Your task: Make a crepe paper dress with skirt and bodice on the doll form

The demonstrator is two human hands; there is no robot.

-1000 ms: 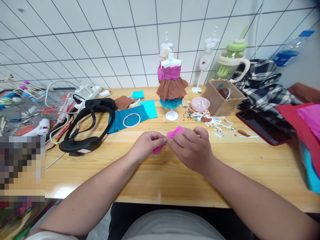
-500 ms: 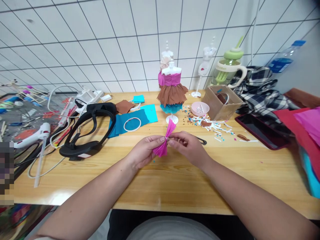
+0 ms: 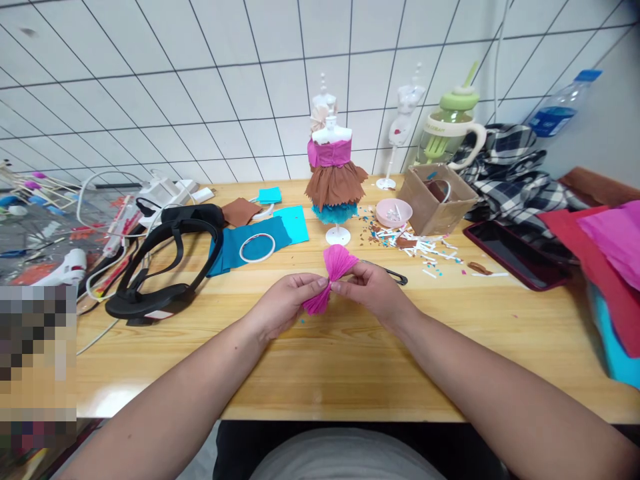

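A pleated pink crepe paper bow is held above the table, pinched in at its middle and fanned at both ends. My left hand grips it at the pinched waist and lower fan, thumb on top. From the other side, my right hand pinches the bow near the waist and the upper fan. Just beyond stands a small mannequin in a pink top, a brown ruffled skirt and a blue underlayer. Partly covered by my right hand lies a black-handled tool.
Left are a black headset frame, blue paper and a white ring. To the right are a pink bowl, paper scraps, a cardboard box, a phone and a lidded cup.
The bow's upper end has spread from a narrow bunch into a wide fan. My right hand's fingers have moved onto that fan. The camera view has shifted slightly.
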